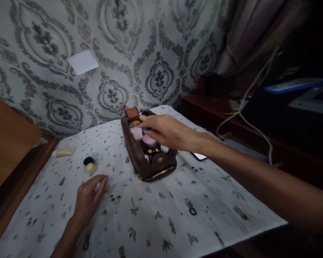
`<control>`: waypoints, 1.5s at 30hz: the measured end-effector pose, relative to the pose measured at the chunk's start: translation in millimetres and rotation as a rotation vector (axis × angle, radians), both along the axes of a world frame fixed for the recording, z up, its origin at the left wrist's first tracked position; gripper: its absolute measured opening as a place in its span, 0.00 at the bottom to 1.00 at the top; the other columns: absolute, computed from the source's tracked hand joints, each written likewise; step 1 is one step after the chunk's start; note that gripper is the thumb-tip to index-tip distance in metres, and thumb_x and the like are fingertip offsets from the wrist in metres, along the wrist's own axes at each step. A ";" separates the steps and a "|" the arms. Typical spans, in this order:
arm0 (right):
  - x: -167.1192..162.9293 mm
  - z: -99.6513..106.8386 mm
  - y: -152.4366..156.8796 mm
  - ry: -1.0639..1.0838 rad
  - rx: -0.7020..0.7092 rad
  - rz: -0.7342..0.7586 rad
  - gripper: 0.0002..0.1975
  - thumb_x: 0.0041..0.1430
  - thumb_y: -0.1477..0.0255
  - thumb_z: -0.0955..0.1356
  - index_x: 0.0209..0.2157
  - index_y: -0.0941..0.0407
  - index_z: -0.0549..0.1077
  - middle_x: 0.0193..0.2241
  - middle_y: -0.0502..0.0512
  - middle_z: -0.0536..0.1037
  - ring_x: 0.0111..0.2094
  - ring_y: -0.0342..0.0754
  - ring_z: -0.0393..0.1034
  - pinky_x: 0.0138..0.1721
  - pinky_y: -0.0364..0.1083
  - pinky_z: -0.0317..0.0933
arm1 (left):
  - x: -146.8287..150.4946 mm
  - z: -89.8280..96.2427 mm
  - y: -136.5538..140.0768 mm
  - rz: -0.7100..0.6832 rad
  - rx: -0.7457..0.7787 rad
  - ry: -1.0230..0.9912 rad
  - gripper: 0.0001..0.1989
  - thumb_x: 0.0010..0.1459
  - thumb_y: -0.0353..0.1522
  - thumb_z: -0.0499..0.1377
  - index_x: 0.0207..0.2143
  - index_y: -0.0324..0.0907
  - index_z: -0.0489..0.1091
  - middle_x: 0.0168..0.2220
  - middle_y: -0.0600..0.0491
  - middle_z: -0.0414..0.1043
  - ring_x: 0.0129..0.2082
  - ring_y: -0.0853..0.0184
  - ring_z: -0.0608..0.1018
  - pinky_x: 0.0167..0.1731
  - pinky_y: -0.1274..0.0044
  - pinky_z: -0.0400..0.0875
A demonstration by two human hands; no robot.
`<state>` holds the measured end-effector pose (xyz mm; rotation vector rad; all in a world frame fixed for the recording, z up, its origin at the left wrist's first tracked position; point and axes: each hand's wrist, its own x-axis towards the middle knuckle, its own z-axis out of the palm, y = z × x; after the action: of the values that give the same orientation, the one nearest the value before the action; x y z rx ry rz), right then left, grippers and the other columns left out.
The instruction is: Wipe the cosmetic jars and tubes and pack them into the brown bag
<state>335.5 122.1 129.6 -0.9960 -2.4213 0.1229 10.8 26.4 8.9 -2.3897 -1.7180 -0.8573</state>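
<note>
A dark brown bag [131, 150] with a gold zip stands unzipped on the patterned tablecloth. Inside it are a pink round-topped item [150, 140], a pale pink item [136, 133] and an orange item [136, 123], among other small things. My right hand [167, 130] reaches over the bag's opening from the right, its thumb and fingers apart above the contents. A dark blue item [145, 131] shows just under those fingers. On the cloth left of the bag rests my left hand [90, 191], fingers curled together; something pale shows between them, its kind unclear.
Left of the bag lie a small pot with cream-coloured contents [90, 167], a black round lid [88, 161] and a pale tube [65, 152]. A phone [199, 156] is partly behind my right forearm. White cables [254, 125] hang at right; a patterned wall rises behind.
</note>
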 end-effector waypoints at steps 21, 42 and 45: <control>-145.4 -120.7 -65.3 0.156 -0.568 0.349 0.15 0.61 0.74 0.69 0.50 0.58 0.77 0.35 0.57 0.83 0.33 0.45 0.75 0.36 0.42 0.65 | -81.1 -9.7 67.0 0.401 0.096 -0.297 0.16 0.60 0.33 0.50 0.41 0.43 0.77 0.39 0.49 0.72 0.41 0.59 0.75 0.45 0.70 0.70; -159.9 -166.2 -62.9 0.251 -0.577 0.199 0.14 0.58 0.76 0.68 0.44 0.56 0.81 0.35 0.52 0.84 0.34 0.44 0.74 0.35 0.40 0.60 | -62.6 -27.2 65.3 0.427 0.067 -0.042 0.29 0.67 0.44 0.40 0.45 0.36 0.76 0.40 0.42 0.71 0.47 0.52 0.71 0.49 0.61 0.69; -159.0 -166.2 -63.2 0.244 -0.580 0.203 0.14 0.58 0.76 0.68 0.45 0.55 0.81 0.34 0.51 0.83 0.32 0.44 0.73 0.34 0.39 0.60 | -77.6 -25.2 77.4 0.446 0.031 -0.258 0.29 0.64 0.45 0.43 0.47 0.36 0.76 0.46 0.41 0.73 0.53 0.51 0.71 0.57 0.60 0.66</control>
<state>176.5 58.9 -36.6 -0.8917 -2.2901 1.0026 -66.7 103.8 -16.3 -1.8193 -2.1890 -1.1332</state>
